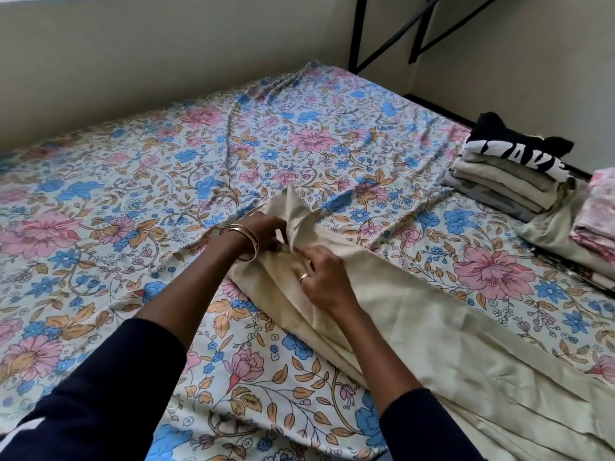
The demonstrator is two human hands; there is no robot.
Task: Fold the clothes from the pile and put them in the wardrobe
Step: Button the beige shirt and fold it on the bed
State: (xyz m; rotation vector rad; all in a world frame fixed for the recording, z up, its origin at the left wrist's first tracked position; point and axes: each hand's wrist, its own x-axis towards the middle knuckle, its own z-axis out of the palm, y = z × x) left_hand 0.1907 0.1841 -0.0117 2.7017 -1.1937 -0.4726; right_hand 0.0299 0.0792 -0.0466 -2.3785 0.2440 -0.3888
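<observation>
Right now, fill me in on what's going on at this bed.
A person is working a long cream-coloured garment spread over the floral bedsheet. Both hands meet at its far end: the left hand, with gold bangles at the wrist, and the right hand, wearing a ring, pinch the fabric there. A stack of folded clothes sits at the bed's right edge.

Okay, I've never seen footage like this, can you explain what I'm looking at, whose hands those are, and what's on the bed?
No machine here: one camera worn on a person's head looks down at their own hands. The left hand, with bangles on the wrist, and the right hand, with a ring, both pinch a pale cream garment spread on a floral bedsheet. At the right edge sits a stack of folded clothes with a black printed top uppermost, beside pink folded fabric.
</observation>
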